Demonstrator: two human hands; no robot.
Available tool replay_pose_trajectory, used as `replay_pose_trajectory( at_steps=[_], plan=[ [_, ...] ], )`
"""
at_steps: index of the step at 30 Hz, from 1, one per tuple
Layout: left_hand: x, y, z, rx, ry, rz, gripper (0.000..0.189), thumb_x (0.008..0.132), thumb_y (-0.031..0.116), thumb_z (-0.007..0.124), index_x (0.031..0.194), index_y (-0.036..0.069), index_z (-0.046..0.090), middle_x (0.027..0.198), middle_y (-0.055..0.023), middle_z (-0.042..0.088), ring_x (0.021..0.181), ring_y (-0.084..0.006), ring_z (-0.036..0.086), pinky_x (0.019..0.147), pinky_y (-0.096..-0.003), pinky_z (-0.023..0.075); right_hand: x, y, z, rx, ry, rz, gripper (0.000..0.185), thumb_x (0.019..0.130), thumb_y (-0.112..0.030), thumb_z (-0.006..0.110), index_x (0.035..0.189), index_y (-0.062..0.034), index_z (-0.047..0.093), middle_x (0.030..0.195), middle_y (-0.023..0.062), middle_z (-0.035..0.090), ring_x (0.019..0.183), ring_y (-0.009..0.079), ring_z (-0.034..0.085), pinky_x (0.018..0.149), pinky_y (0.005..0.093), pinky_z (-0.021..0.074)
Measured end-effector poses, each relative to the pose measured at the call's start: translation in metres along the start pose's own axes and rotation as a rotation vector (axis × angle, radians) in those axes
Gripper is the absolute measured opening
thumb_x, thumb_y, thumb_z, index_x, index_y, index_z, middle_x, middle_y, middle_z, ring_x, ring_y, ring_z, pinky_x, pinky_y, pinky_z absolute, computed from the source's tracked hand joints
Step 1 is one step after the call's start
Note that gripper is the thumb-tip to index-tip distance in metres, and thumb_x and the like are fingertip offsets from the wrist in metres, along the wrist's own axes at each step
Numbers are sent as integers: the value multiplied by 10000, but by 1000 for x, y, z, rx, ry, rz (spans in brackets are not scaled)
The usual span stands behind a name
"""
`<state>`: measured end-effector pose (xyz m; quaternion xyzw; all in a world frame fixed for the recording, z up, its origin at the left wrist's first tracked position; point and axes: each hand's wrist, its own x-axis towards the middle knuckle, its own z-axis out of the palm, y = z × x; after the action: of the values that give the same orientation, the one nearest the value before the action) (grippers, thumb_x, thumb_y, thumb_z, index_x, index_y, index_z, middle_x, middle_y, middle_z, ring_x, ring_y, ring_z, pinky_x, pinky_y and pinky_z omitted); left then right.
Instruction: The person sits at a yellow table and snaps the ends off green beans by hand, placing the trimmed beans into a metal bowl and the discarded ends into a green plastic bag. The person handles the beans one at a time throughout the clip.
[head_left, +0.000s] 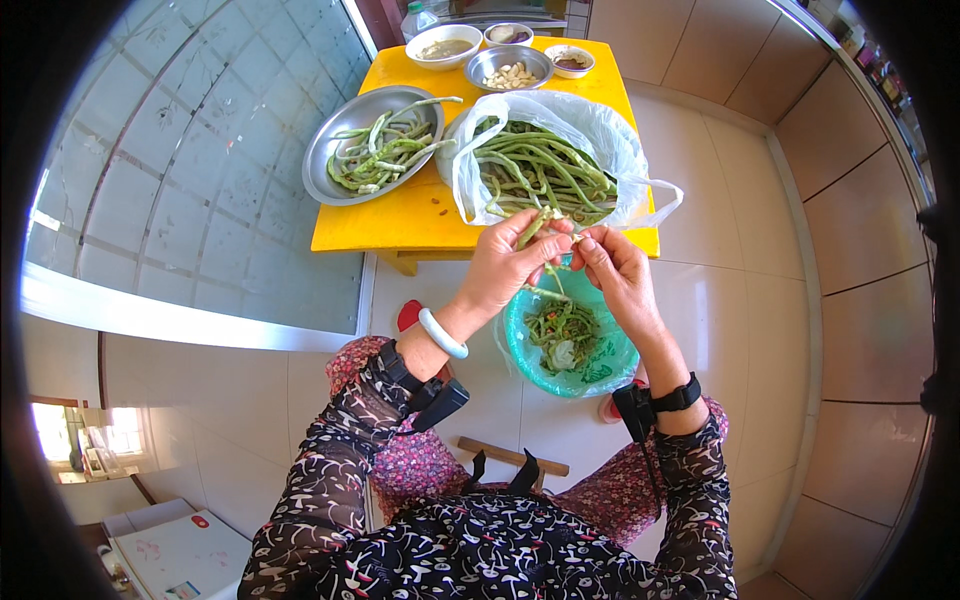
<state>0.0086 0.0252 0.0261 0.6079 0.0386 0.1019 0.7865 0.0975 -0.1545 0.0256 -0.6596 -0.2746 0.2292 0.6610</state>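
Note:
My left hand (514, 255) grips a green bean pod (534, 227) above a bin lined with a green plastic bag (517, 330). Beside it, my right hand (611, 262) pinches a small pale piece of bean (577, 238) between thumb and finger. Bean scraps (562, 326) lie inside the lined bin. Just beyond my hands, a white plastic bag (628, 142) lies open, full of long green beans (551, 161). To its left, a steel basin (319, 161) holds shorter bean pieces (386, 150).
A yellow table (352, 232) bears the bag and basin. At its back stand a bowl of liquid (420, 58), a steel bowl (480, 79) of peeled garlic cloves, and two small bowls. A frosted glass panel (225, 150) borders the left; cabinets (862, 262) line the right.

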Motion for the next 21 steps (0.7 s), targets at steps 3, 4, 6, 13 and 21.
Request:
replay_pose_trajectory(
  at_steps=[3,4,6,13,21],
  plan=[
    [-1,-3,6,61,34,12,197,986,253,749,1083,83,726,804,46,650,603,-26,489,531,-191,366,0,0,0,-24,-28,-14,218,1096,-227,592,1056,-28,671,843,-36,647,743,39,498,674,211,425],
    [0,-3,6,58,31,1,209,982,253,754,1098,82,729,817,49,655,607,-26,487,536,-192,364,-1,1,0,-30,-33,-17,220,1095,-228,594,1047,-28,671,840,-34,647,744,40,500,678,213,428],
    [1,-3,3,2,25,-46,224,974,260,762,1105,81,733,837,51,661,611,-26,486,536,-191,356,-2,3,0,-46,-40,-32,227,1095,-230,597,1035,-24,672,835,-32,646,756,41,508,686,217,431],
    [4,-8,-6,-241,-32,-248,258,975,316,762,1078,82,731,867,38,663,619,-24,502,496,-171,316,-1,4,-9,-196,26,-50,241,1052,-246,679,1000,-10,677,764,-24,620,703,57,536,641,240,445],
    [7,-13,-11,-264,-43,-283,268,986,356,748,1063,101,727,843,43,649,620,-15,505,457,-155,281,-3,1,-8,-288,180,-159,109,984,-101,708,1016,3,708,714,-40,606,636,36,522,589,229,433]
  ],
)
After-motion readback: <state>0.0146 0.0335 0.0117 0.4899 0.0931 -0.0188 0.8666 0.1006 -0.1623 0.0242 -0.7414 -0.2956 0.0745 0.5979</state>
